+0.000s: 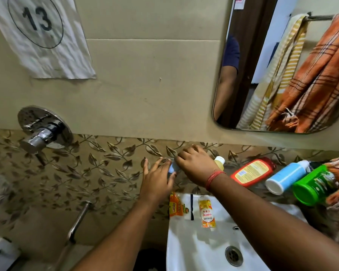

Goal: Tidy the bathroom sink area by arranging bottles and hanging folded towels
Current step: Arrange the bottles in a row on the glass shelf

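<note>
Reaching over the white ceramic sink point(186, 241), the left hand point(157, 180) spreads open-fingered beside a small pale-blue item point(172, 169) mostly hidden under the curled right hand point(196, 165), while red point(252, 172), blue point(286, 178) and green point(313, 184) plastic bottles lie toppled rightward.

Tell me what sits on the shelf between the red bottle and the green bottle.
In the head view, a blue bottle with a white cap lies tilted between the red bottle and green bottle.
</note>
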Demonstrator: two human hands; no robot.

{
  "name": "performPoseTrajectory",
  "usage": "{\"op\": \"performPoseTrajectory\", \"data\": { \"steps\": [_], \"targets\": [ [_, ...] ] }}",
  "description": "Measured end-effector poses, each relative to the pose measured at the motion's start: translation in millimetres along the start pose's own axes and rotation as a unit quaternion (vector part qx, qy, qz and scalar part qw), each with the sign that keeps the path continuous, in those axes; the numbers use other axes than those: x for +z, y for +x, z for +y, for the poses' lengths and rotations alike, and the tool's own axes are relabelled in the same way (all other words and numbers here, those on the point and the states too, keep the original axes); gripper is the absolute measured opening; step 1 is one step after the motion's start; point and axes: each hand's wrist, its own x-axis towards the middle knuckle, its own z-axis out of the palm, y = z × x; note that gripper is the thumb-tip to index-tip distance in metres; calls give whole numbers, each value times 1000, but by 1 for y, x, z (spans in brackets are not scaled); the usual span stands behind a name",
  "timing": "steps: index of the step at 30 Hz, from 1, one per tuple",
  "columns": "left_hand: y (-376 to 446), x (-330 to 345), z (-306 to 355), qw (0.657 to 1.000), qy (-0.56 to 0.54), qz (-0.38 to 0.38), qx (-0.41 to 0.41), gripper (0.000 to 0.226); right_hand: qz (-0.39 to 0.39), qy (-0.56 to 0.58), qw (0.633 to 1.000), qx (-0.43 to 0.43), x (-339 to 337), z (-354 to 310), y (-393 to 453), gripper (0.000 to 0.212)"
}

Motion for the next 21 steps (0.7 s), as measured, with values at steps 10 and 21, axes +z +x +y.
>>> {"op": "performPoseTrajectory", "data": {
  "steps": [10, 21],
  "targets": [
    [19, -25, 20, 901, -399, 101, -137, 17, 94, 385, 893, 213, -7, -5, 3, 19],
    [23, -16, 14, 910, -384, -35, -153, 41, 50, 533, 805, 256, -10, -10, -10, 41]
  ]
}}
